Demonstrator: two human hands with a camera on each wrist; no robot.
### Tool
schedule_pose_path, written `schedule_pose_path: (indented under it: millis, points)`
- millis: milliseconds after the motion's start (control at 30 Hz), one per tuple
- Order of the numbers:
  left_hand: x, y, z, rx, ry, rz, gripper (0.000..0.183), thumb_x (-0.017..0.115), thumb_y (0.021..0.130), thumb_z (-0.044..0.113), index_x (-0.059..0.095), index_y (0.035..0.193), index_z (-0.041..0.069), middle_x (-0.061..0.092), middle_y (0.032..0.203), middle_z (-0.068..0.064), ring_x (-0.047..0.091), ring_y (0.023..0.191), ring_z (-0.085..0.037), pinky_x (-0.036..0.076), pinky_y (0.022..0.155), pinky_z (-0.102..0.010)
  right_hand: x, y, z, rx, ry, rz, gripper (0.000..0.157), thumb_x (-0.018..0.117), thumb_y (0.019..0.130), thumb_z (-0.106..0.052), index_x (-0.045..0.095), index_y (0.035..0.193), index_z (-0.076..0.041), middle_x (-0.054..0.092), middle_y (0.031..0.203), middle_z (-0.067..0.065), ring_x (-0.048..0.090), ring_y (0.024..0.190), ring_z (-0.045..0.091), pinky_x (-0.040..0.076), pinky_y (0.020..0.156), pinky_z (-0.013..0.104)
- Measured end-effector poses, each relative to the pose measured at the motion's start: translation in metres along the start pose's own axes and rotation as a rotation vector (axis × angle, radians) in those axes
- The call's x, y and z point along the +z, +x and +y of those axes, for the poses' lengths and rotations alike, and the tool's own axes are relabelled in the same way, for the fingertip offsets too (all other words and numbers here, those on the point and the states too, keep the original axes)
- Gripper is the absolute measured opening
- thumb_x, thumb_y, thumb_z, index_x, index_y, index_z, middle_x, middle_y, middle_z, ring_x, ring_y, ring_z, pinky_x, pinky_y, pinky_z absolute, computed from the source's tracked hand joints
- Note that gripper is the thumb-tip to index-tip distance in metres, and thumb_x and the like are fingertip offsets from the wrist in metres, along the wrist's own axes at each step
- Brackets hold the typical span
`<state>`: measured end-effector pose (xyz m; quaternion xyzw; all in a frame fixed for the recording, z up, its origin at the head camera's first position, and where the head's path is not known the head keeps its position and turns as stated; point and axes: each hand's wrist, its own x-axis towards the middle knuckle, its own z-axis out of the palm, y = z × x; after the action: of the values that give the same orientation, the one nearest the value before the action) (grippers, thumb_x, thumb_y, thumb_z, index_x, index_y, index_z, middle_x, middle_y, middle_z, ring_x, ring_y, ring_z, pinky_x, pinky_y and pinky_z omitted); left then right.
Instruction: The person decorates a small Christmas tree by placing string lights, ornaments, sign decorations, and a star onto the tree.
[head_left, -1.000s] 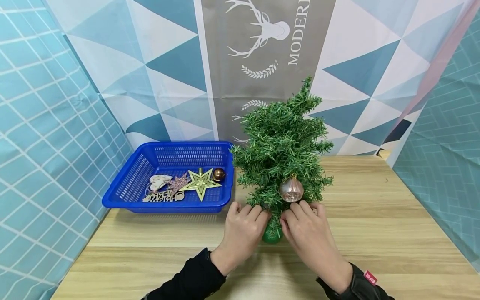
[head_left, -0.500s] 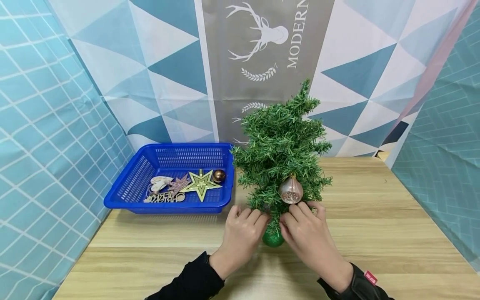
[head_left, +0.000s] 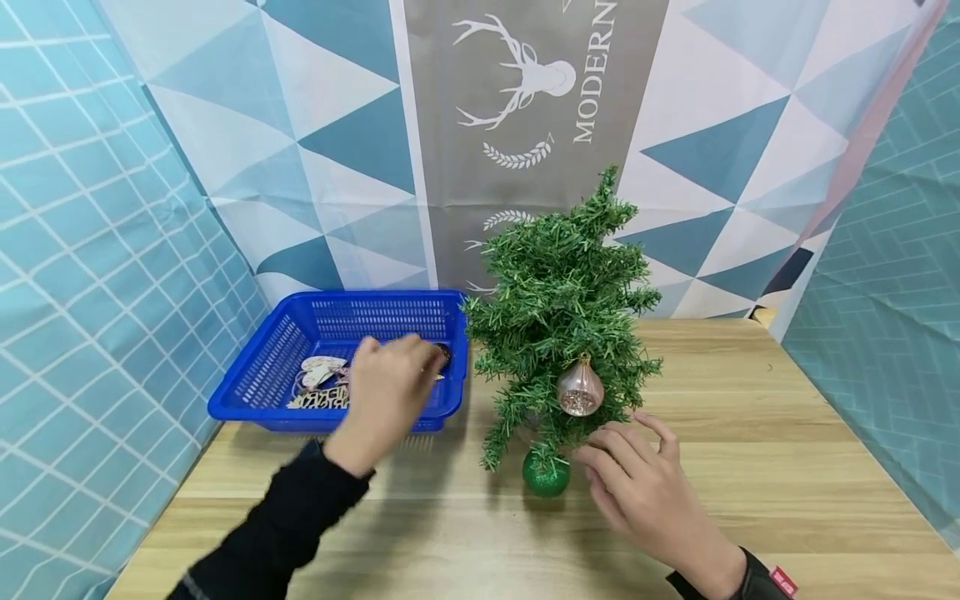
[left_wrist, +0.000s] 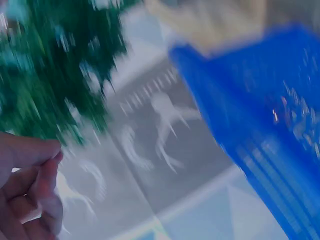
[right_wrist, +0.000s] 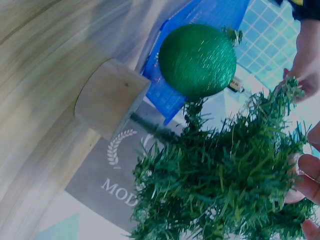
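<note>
A small artificial Christmas tree (head_left: 562,292) stands on the table. A green glitter ball (head_left: 546,475) hangs from its lowest front branch, and a pink teardrop bauble (head_left: 581,388) higher up. My right hand (head_left: 645,483) is just right of the green ball, fingers loosely bent at the lower branches. My left hand (head_left: 393,383), blurred by motion, is over the blue basket (head_left: 247,400); in the left wrist view its thumb and forefinger tips meet with nothing seen between them. It hides most of the gold star. A white heart (head_left: 321,368) and wooden lettering (head_left: 324,398) show in the basket.
A brown ball (head_left: 445,356) peeks out past my left hand at the basket's right end. The tree's round wooden base (right_wrist: 112,97) shows in the right wrist view. Behind the table (head_left: 750,467) hangs a patterned cloth (head_left: 352,150), with tiled-print cloths at both sides.
My left hand has let go of the branch by the green ball and moved left over the basket. My right hand has released the branch and drawn slightly right and down. The ball stays hanging.
</note>
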<state>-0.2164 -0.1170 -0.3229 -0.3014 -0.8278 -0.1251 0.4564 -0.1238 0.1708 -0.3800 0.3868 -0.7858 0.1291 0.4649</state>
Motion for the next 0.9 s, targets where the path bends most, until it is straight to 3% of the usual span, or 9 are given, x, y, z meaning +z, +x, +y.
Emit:
schedule_pose_path:
  millis: [133, 267, 433, 533, 633, 733, 900]
  points:
    - [0.008, 0.03, -0.039, -0.193, -0.023, -0.26, 0.008, 0.071, 0.084, 0.011, 0.073, 0.078, 0.006, 0.066, 0.068, -0.005, 0.055, 0.051, -0.019, 0.034, 0.045, -0.033, -0.006, -0.002, 0.004, 0.005, -0.013, -0.008, 0.031, 0.038, 0.101, -0.017, 0.066, 0.093, -0.007, 0.062, 0.093, 0.01, 0.056, 0.088, 0.029, 0.028, 0.089, 0.056]
    - [0.027, 0.05, -0.07, -0.383, -0.063, -0.513, 0.013, 0.064, 0.09, 0.015, 0.073, 0.087, 0.007, 0.067, 0.077, -0.008, 0.059, 0.064, -0.024, 0.044, 0.057, -0.04, -0.01, -0.003, 0.007, 0.004, -0.013, -0.001, 0.031, 0.038, 0.1, -0.017, 0.067, 0.092, -0.007, 0.062, 0.091, 0.009, 0.056, 0.087, 0.029, 0.028, 0.085, 0.057]
    - [0.059, 0.054, -0.102, -0.468, -0.066, -0.706, 0.017, 0.059, 0.088, 0.01, 0.067, 0.074, 0.008, 0.061, 0.071, -0.007, 0.054, 0.066, -0.025, 0.042, 0.062, -0.043, -0.014, -0.005, 0.008, 0.017, -0.019, -0.001, 0.03, 0.038, 0.099, -0.016, 0.066, 0.09, -0.008, 0.062, 0.091, 0.008, 0.056, 0.086, 0.028, 0.028, 0.086, 0.056]
    - [0.083, 0.047, -0.117, -0.516, -0.069, -0.874, 0.01, 0.062, 0.085, 0.013, 0.069, 0.079, 0.008, 0.064, 0.08, -0.009, 0.057, 0.074, -0.028, 0.044, 0.07, -0.048, -0.017, -0.006, 0.01, 0.017, -0.034, -0.005, 0.03, 0.039, 0.098, -0.015, 0.066, 0.089, -0.008, 0.063, 0.091, 0.008, 0.057, 0.086, 0.028, 0.027, 0.089, 0.055]
    - [0.104, 0.039, -0.124, -0.563, -0.11, -1.061, 0.024, 0.069, 0.084, 0.021, 0.07, 0.101, 0.005, 0.066, 0.103, -0.014, 0.06, 0.095, -0.034, 0.044, 0.084, -0.053, -0.019, -0.008, 0.011, -0.001, -0.052, 0.004, 0.029, 0.039, 0.096, -0.013, 0.066, 0.088, -0.007, 0.064, 0.09, 0.007, 0.058, 0.085, 0.027, 0.026, 0.092, 0.053]
    - [0.124, 0.032, -0.123, -0.584, -0.173, -1.205, 0.035, 0.072, 0.082, 0.023, 0.067, 0.108, 0.0, 0.064, 0.109, -0.016, 0.058, 0.103, -0.034, 0.046, 0.087, -0.048, -0.021, -0.011, 0.012, -0.018, -0.061, 0.014, 0.028, 0.039, 0.095, -0.012, 0.066, 0.086, -0.008, 0.064, 0.09, 0.007, 0.057, 0.084, 0.025, 0.026, 0.094, 0.052]
    - [0.151, 0.028, -0.111, -0.617, -0.186, -1.32, 0.036, 0.075, 0.082, 0.02, 0.062, 0.107, -0.004, 0.06, 0.107, -0.017, 0.057, 0.102, -0.032, 0.049, 0.086, -0.042, -0.024, -0.017, 0.012, -0.014, -0.075, 0.008, 0.028, 0.039, 0.094, -0.012, 0.065, 0.086, -0.008, 0.064, 0.09, 0.007, 0.057, 0.085, 0.025, 0.023, 0.099, 0.05]
